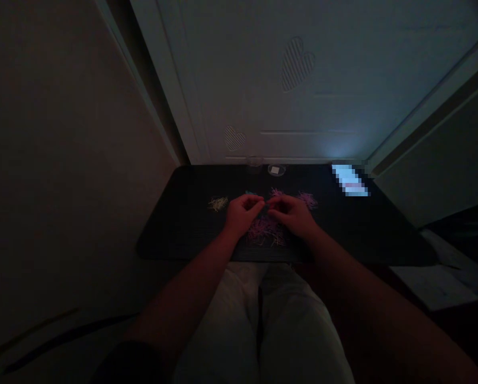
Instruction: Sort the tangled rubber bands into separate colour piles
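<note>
My left hand (242, 214) and my right hand (293, 214) meet over the middle of a dark table, fingertips almost touching. Both are closed in a pinch. Anything between the fingers is too small and dim to name. Just below them lies a loose heap of thin purple and pink strips (265, 230), with some paler ones mixed in. Beyond the right hand are a small pink pile (277, 192) and a purple pile (308, 200). Left of the left hand sits a pale yellow pile (218, 203). A bit of teal strips (250, 193) shows behind the left fingers.
At the table's (175, 213) back edge stand a clear cup (254, 164) and a round clear lid or dish (276, 170) with a white square on it. A glowing, pixelated screen (349, 180) lies at the back right. A white door (254, 80) rises behind. The room is dark.
</note>
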### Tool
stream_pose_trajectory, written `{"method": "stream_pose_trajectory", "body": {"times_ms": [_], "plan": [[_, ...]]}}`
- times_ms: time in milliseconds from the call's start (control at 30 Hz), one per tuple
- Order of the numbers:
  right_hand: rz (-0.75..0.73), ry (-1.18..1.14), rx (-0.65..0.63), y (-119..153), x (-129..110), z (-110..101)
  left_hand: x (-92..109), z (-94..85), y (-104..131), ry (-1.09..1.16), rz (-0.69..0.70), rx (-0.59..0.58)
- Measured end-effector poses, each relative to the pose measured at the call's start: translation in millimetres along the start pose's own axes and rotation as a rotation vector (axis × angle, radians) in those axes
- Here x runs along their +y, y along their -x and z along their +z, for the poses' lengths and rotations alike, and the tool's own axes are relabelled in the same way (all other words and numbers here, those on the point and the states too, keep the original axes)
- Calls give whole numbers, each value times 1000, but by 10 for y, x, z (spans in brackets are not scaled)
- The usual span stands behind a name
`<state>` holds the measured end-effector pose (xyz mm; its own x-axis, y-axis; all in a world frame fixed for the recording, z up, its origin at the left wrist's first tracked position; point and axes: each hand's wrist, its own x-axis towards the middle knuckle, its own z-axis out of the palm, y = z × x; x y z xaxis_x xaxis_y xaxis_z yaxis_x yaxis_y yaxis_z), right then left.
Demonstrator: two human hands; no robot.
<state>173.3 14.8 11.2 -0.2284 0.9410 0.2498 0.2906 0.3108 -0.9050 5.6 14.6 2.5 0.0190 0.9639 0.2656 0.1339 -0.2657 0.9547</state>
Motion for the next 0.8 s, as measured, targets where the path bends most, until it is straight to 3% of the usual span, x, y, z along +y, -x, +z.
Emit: {"method": "stream_pose_trajectory", "body": {"times_ms": [200,800], "plan": [[56,-104,103,-10,126,110,-36,40,0,-30,-25,3],[57,-82,91,-18,125,105,-101,10,-44,-61,-19,-57]]}}
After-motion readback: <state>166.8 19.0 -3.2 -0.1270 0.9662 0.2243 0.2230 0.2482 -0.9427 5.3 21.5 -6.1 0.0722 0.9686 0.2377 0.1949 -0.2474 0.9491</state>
